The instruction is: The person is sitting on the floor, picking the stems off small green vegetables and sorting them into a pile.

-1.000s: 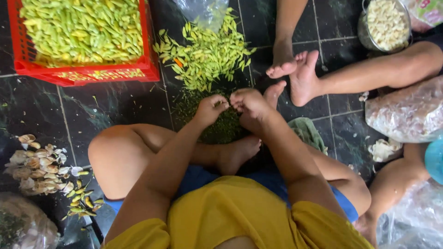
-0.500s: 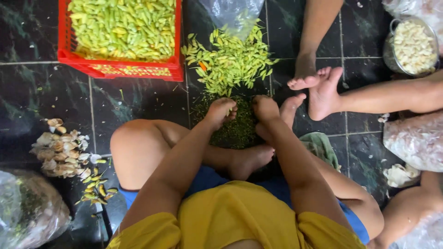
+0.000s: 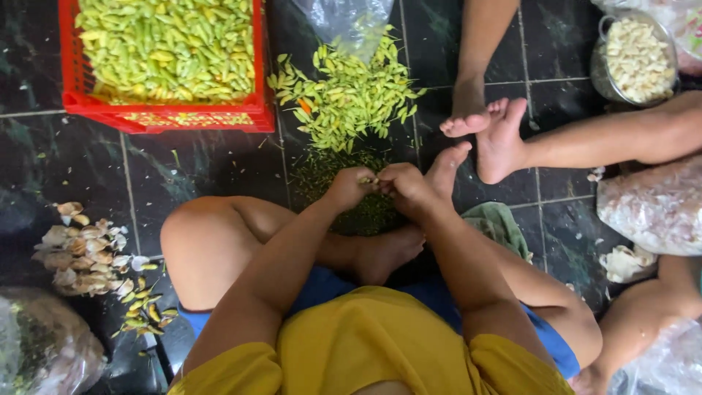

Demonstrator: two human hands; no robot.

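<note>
Hands (image 3: 379,183) pinch a chili (image 3: 368,180) between them.

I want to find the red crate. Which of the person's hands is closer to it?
The left hand. It sits below and to the right of the red crate, while the right hand is just beyond it, farther from the crate.

Dark tiled floor (image 3: 88,168) is carrying a green chilli pile (image 3: 347,99) and red crate (image 3: 164,110) beyond the fingers (image 3: 369,179), stems (image 3: 365,208) lying beneath them.
</note>
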